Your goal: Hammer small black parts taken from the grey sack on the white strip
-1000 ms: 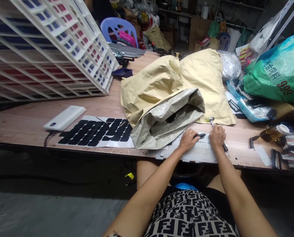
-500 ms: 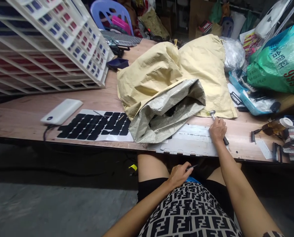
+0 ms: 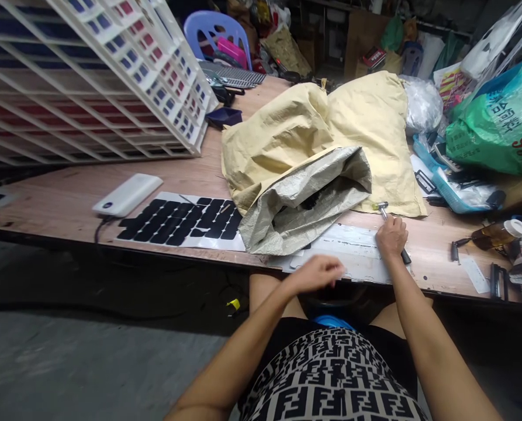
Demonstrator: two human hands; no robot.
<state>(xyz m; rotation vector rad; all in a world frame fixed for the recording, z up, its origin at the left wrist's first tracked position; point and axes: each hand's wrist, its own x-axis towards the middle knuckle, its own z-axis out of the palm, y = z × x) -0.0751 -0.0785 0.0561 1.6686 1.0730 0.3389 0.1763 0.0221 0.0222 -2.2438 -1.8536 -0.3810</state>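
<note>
My right hand [image 3: 392, 237] is wrapped round a small hammer [image 3: 381, 207], its yellow-and-metal head pointing away from me and its black handle end showing below the hand. It rests at the right end of a pale flat plate [image 3: 352, 251] on the table edge. My left hand [image 3: 320, 272], slightly blurred, hovers by the plate's front edge with its fingers curled; whether it holds anything is hidden. Behind the plate lies a yellow sack [image 3: 278, 134], its grey mouth [image 3: 261, 234] open toward me with dark pieces inside.
Black flat pieces [image 3: 168, 222] lie on a white sheet at the left, beside a white device [image 3: 127, 195]. A white crate [image 3: 155, 76] stands back left. At the right are a blue basket [image 3: 456, 199], a brown bottle [image 3: 493, 234] and a green bag [image 3: 484, 134].
My left hand has risen from my lap to the plate's front edge, and the dark thin item at its fingers no longer shows. My right hand still holds the hammer. The view has shifted slightly.
</note>
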